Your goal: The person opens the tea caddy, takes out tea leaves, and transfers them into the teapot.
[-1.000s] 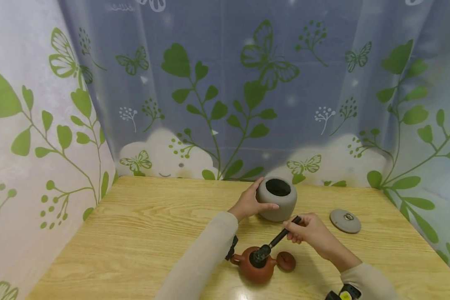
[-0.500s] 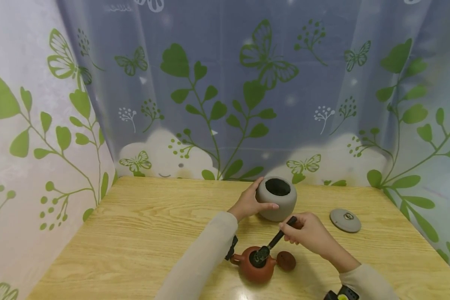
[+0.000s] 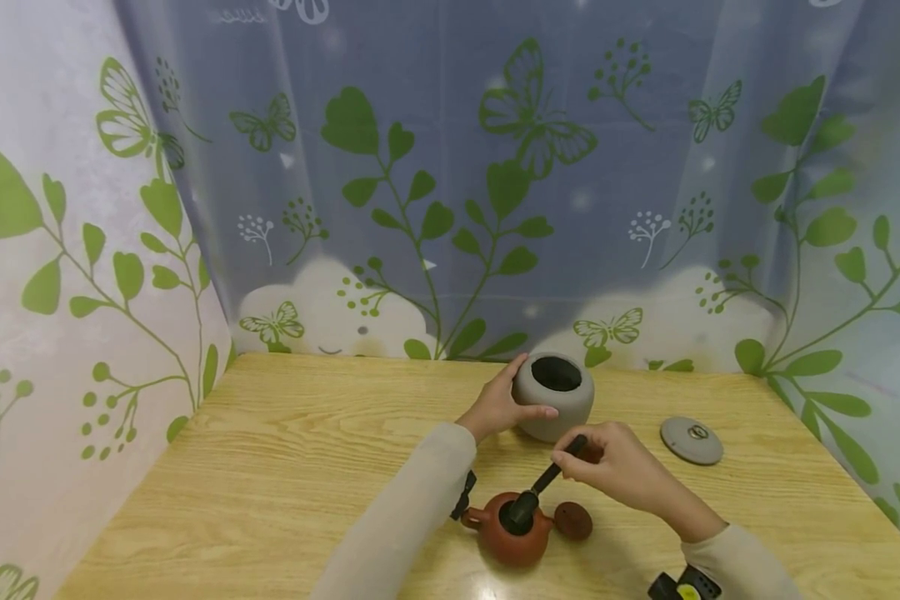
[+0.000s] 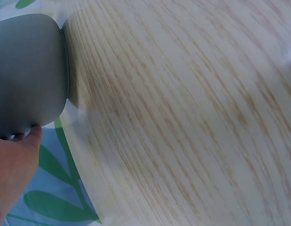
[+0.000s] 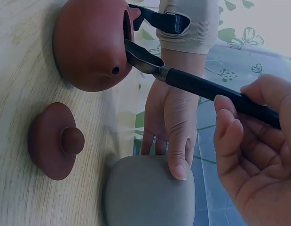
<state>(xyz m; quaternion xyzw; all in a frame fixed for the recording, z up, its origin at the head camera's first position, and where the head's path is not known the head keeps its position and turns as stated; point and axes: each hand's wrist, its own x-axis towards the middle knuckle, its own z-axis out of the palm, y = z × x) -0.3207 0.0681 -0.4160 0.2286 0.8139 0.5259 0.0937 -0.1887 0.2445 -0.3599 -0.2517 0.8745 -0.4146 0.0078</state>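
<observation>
My left hand holds the grey round jar around its side, thumb across the front; the jar stands uncovered with a dark mouth. In the right wrist view, my right hand pinches the black handle of a tea scoop. The scoop's metal head slants down into the mouth of a reddish-brown clay teapot, its tip hidden inside. From above, the scoop head looks dark, with no leaf heap showing on it. The left wrist view shows the fingers touching the jar.
Beside the teapot's spout lies its small clay lid, knob up. The jar's grey lid, with a metal ring, lies at the right on the wooden table. A patterned curtain stands behind the table.
My right hand has shifted slightly left and turned the tea scoop over; dark green leaves showed on its head earlier and no longer do. My left hand and the jar stay put.
</observation>
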